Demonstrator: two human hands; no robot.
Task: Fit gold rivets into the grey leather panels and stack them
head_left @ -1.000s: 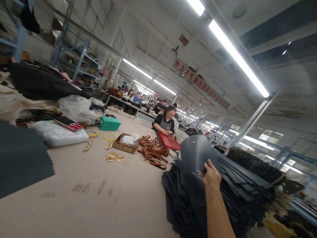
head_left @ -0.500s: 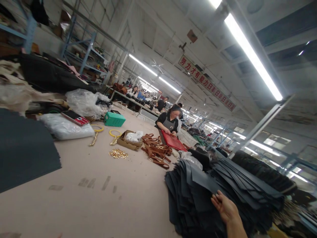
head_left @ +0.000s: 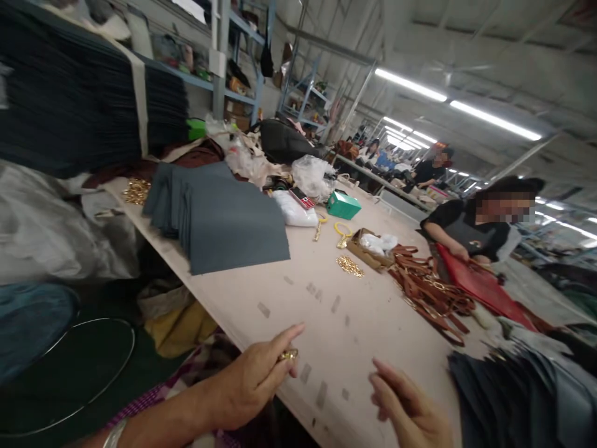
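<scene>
Nearest us, our left hand (head_left: 254, 379) reaches over the edge of the surface (head_left: 396, 323) with its fingers stretched forward; a gold-coloured metal piece (head_left: 288, 354) shows at them, but we cannot tell whether it is gripped or worn. Our right hand (head_left: 413, 404) hangs apart from it, fingers loosely bent and nothing seen between them. Just beside that hand, at the right, lies a fanned pile of dark sheets (head_left: 513, 398). Farther along on the left we see a stack of grey sheets (head_left: 237, 218), its corner near the surface's edge. Beyond our hands, a heap of small gold pieces (head_left: 349, 266) lies near a cardboard box (head_left: 364, 252), with brown straps (head_left: 429, 286) tangled to its right. Past those, a co-worker (head_left: 487, 227) has hands on a red leather piece (head_left: 480, 286), and a green box (head_left: 344, 205) sits farther back.
</scene>
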